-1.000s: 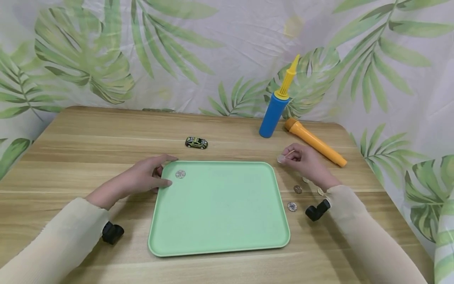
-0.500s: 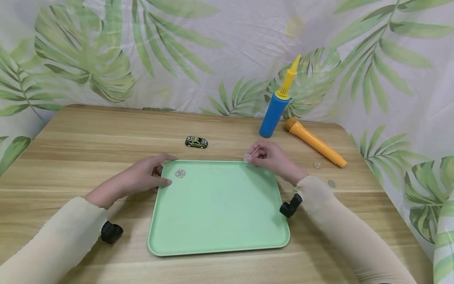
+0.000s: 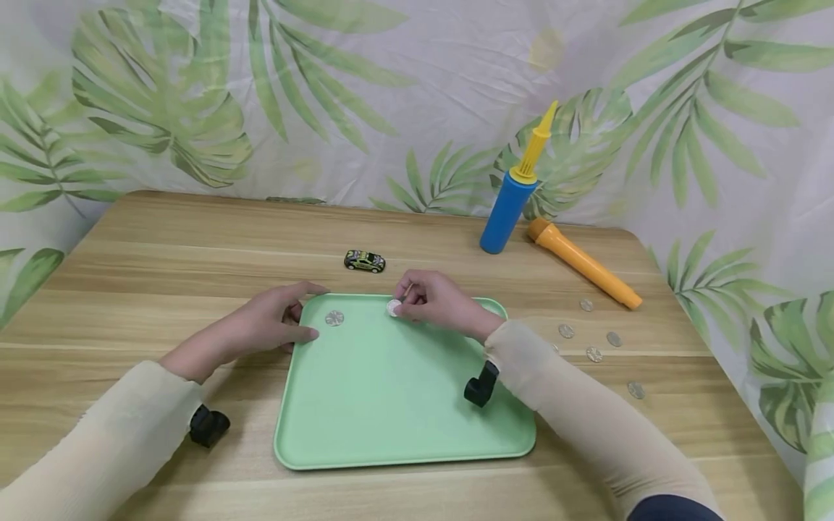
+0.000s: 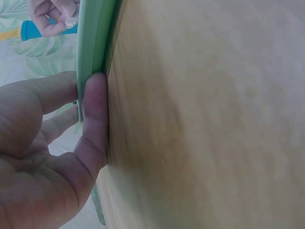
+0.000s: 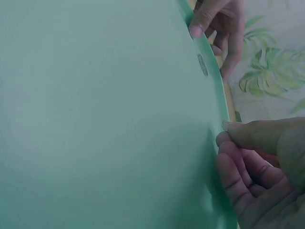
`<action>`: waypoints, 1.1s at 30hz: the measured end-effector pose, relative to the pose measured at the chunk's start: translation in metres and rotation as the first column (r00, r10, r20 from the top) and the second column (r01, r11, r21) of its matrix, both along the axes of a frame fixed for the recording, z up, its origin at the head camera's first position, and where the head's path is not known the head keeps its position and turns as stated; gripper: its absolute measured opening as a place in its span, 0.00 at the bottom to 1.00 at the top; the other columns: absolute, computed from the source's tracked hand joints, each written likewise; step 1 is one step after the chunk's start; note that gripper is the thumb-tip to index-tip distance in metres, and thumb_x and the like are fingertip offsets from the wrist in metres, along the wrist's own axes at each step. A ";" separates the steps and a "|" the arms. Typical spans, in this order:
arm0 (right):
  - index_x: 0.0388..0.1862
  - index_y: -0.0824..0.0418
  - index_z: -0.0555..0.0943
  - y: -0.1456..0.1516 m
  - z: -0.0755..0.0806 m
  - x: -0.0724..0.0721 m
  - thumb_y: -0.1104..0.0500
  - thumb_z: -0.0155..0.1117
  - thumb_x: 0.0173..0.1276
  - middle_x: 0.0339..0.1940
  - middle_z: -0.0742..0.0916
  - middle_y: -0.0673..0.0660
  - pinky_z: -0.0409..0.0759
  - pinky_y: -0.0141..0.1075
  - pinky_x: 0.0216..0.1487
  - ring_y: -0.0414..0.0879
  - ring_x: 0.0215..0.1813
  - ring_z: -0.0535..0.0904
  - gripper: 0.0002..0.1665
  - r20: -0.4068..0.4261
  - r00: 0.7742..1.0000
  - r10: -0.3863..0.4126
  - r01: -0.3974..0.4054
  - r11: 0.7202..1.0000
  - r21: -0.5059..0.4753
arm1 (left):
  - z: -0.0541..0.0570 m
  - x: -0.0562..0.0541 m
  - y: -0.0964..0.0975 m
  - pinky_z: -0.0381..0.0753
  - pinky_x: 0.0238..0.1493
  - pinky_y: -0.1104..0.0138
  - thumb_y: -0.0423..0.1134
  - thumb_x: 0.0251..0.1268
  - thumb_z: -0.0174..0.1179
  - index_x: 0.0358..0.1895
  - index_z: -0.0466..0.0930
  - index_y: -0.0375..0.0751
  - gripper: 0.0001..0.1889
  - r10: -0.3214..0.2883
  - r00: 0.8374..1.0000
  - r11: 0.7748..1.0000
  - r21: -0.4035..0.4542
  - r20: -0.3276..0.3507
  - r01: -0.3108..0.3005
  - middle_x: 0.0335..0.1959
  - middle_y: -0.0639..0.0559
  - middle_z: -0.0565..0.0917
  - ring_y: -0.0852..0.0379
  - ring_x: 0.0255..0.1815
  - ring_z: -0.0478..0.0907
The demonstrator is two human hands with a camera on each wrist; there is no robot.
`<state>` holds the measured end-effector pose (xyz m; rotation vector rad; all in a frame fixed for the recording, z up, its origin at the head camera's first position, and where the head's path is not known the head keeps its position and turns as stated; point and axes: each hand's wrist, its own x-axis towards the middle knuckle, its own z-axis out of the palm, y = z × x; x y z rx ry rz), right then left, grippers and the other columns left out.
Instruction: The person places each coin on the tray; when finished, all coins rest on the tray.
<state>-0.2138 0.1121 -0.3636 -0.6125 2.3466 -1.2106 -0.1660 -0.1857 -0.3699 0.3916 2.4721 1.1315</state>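
Observation:
My left hand grips the far left corner of a light green tray. In the left wrist view its fingers lie on both sides of the tray's rim. Between thumb and fingertips, my right hand pinches a silver coin over the tray's far edge. Another coin lies flat on the tray near the left hand. From the right wrist, the pinched coin shows as a thin edge at the fingertips, close to the rim.
Several coins lie scattered on the wooden table, right of the tray. Behind the tray sits a toy car. A blue and yellow hand pump stands at the back, beside an orange toy microphone. A leaf-patterned cloth hangs behind.
The right hand has carried its pinched coin leftward from beside the tray to over its far edge, uncovering the coins on the right. The left hand has stayed at the corner.

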 end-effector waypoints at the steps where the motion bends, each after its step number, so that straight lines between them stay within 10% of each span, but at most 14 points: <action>1: 0.48 0.63 0.81 -0.003 -0.001 0.001 0.63 0.70 0.73 0.31 0.87 0.53 0.75 0.30 0.31 0.41 0.31 0.79 0.09 -0.008 1.000 0.002 -0.002 1.000 0.010 | 0.000 0.000 0.000 0.86 0.31 0.65 0.32 0.69 0.68 0.79 0.63 0.37 0.37 0.000 1.000 1.000 0.004 0.003 0.000 0.36 0.44 0.75 0.54 0.32 0.76; 33: 0.47 0.63 0.80 -0.053 -0.005 0.017 0.64 0.65 0.76 0.39 0.85 0.55 0.73 0.25 0.39 0.41 0.40 0.77 0.05 -0.216 0.973 0.085 -0.040 0.978 0.206 | 0.000 0.000 -0.001 0.86 0.30 0.65 0.32 0.68 0.69 0.79 0.63 0.36 0.37 -0.002 1.000 1.000 0.014 -0.001 0.002 0.35 0.44 0.75 0.54 0.31 0.77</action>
